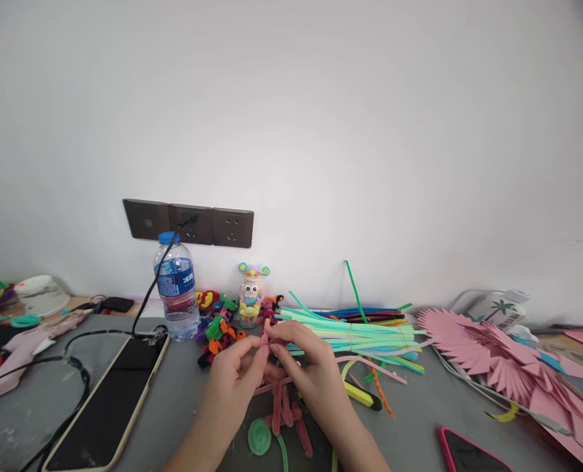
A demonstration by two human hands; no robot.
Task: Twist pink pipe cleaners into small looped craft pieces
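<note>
My left hand point(235, 379) and my right hand point(310, 375) meet over the grey table point(183, 393), fingertips pinched together on a pink pipe cleaner piece point(264, 335). Beneath my hands lie several short pink pipe cleaner pieces point(284, 410) and a green coiled spiral point(259, 436). Just behind them a bundle of pale green and blue pipe cleaners point(355, 331) lies on the table. A small colourful pipe-cleaner figure point(252, 296) stands at the wall.
A water bottle point(176, 288) stands left of centre, a phone point(107, 403) with a black cable lies front left. Pink paper fans point(492, 357) fill the right. A yellow utility knife point(363, 395) lies by my right hand; another phone point(468, 452) lies front right.
</note>
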